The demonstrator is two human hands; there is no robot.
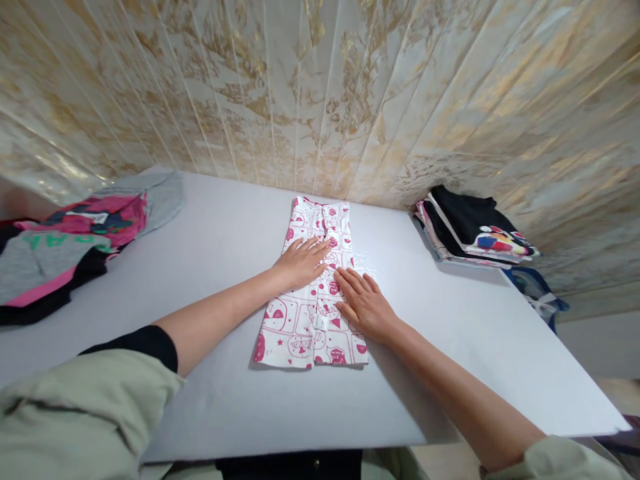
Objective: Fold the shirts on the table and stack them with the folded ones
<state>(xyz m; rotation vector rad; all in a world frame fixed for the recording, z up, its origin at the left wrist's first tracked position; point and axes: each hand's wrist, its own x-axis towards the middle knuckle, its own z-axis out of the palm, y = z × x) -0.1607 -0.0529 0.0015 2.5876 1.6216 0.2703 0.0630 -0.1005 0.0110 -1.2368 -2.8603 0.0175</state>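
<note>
A white garment with a pink cartoon print [295,333] lies on the table in front of me, folded into a long, narrow strip. Its far end shows a pink edge, and a small white label sits near its lower middle. My left hand [301,263] rests flat on the middle of the cloth with its fingers spread. Slightly nearer to me, my right hand [367,305] lies palm down on the right side of the garment, fingers stretched out. Neither hand grips the fabric. The kind of garment cannot be made out for sure.
Folded clothes [470,230] form a stack at the right back, a black piece on top. At the left lies a loose heap of clothes [65,247], grey, pink and black. The white table [215,407] meets a gold-patterned curtain [280,87] behind. Blue fabric [537,290] hangs past the right edge.
</note>
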